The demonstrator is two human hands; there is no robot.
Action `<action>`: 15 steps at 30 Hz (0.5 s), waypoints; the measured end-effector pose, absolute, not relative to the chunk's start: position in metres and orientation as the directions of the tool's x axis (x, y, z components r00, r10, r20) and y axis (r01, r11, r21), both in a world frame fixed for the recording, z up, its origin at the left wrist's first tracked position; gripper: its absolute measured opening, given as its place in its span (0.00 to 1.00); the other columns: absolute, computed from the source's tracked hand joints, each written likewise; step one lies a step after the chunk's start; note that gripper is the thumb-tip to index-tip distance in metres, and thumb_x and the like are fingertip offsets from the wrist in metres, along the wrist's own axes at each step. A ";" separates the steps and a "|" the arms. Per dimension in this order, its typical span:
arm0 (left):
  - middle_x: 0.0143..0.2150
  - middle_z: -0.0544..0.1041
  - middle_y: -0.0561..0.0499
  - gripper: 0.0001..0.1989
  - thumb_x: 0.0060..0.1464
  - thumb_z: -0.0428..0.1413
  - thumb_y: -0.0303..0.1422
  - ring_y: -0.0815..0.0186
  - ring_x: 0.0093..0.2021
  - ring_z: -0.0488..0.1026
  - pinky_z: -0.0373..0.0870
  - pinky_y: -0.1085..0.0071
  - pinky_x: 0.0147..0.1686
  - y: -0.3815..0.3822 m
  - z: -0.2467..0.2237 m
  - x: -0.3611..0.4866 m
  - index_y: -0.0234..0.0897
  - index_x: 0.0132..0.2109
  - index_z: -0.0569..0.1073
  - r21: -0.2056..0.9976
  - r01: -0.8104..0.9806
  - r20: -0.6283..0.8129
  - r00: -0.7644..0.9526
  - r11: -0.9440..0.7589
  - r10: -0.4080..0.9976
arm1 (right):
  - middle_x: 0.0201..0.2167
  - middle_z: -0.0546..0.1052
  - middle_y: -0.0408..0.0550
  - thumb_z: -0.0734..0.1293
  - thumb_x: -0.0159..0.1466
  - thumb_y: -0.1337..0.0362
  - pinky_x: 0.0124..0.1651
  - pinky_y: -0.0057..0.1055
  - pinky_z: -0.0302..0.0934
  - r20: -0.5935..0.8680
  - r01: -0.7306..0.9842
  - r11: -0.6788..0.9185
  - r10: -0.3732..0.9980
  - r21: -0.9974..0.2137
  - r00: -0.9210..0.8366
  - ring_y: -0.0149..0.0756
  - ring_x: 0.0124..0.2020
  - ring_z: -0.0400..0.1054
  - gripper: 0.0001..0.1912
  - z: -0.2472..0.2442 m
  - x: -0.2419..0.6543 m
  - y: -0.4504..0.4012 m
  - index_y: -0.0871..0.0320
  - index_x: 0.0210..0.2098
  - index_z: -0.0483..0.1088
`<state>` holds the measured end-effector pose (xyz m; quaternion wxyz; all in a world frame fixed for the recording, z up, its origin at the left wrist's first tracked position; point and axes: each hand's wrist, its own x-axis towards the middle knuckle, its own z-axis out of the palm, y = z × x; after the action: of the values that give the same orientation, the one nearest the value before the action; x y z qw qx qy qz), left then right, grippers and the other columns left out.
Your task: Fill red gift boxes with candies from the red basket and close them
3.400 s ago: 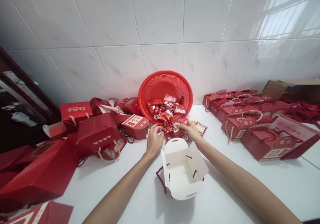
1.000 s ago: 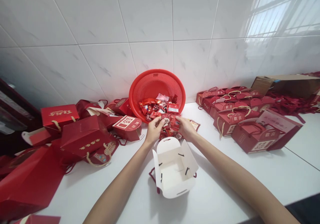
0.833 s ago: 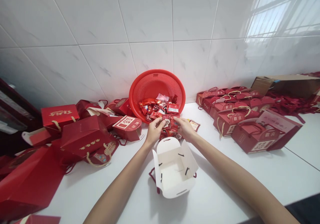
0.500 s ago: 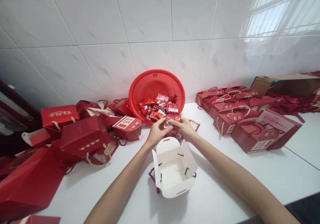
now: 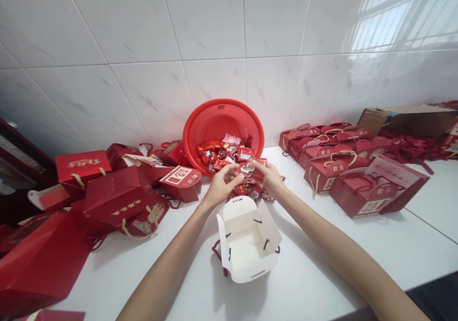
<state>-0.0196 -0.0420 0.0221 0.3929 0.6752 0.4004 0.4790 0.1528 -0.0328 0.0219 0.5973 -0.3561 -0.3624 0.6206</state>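
In the middle of the view, a small red wrapped candy packet (image 5: 247,167) with a pale printed emblem is pinched between both hands. My left hand (image 5: 222,183) grips its left side between thumb and fingers. On the other side, my right hand (image 5: 269,177) has thumb and fingers closed on it. Below the hands lies a pile of red wrapped candies (image 5: 255,191) on the table, partly covered by them. Nearer to me stands a white-lined gift box (image 5: 246,273), its flaps up and its inside bare, with dark red cords at the sides.
A red plastic basket (image 5: 223,106) holding candies leans tilted near the tiled wall. Red gift boxes (image 5: 119,194) are heaped on the left. Rows of closed red boxes (image 5: 365,190) stand on the right, before a cardboard carton (image 5: 374,120) and dark red ribbons (image 5: 411,144).
Both hands have risen slightly from the pile, and the right has shifted a little right. The packet between them has tilted. The white-lined box stays in place.
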 end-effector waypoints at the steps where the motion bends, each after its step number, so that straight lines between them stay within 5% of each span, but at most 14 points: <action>1: 0.37 0.81 0.46 0.22 0.50 0.63 0.46 0.60 0.38 0.78 0.76 0.65 0.41 -0.045 0.030 -0.023 0.36 0.46 0.79 0.926 0.141 0.299 0.290 -0.349 0.909 | 0.28 0.79 0.43 0.79 0.46 0.54 0.23 0.26 0.66 -0.022 -0.485 -0.016 1.000 -0.874 0.006 0.32 0.25 0.72 0.20 0.024 0.156 -0.030 0.57 0.33 0.74; 6: 0.36 0.81 0.46 0.16 0.51 0.63 0.45 0.58 0.35 0.77 0.73 0.70 0.33 -0.068 0.073 -0.041 0.37 0.39 0.82 0.926 0.255 -0.016 0.764 -0.279 0.645 | 0.31 0.80 0.43 0.77 0.49 0.58 0.22 0.24 0.64 -0.057 -0.497 -0.011 0.995 -0.868 0.079 0.33 0.29 0.73 0.15 0.029 0.170 -0.021 0.56 0.33 0.74; 10: 0.30 0.77 0.52 0.13 0.53 0.62 0.41 0.65 0.29 0.71 0.66 0.75 0.27 -0.082 0.088 -0.044 0.36 0.38 0.80 0.846 0.390 -0.177 0.848 -0.362 0.500 | 0.31 0.80 0.42 0.78 0.49 0.58 0.23 0.25 0.65 -0.068 -0.498 -0.022 0.995 -0.867 0.075 0.32 0.27 0.73 0.17 0.028 0.173 -0.018 0.56 0.35 0.74; 15: 0.26 0.73 0.54 0.16 0.54 0.61 0.44 0.69 0.27 0.67 0.62 0.76 0.25 -0.085 0.088 -0.045 0.33 0.32 0.77 0.803 0.407 -0.192 0.868 -0.435 0.458 | 0.31 0.80 0.42 0.78 0.47 0.57 0.24 0.25 0.65 -0.073 -0.506 -0.021 0.994 -0.862 0.083 0.32 0.28 0.73 0.18 0.027 0.173 -0.017 0.57 0.33 0.73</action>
<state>-0.0450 -0.0850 0.0879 0.4660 0.8466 0.2556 0.0272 0.1729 -0.0168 0.0269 0.6249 -0.3883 -0.3142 0.5999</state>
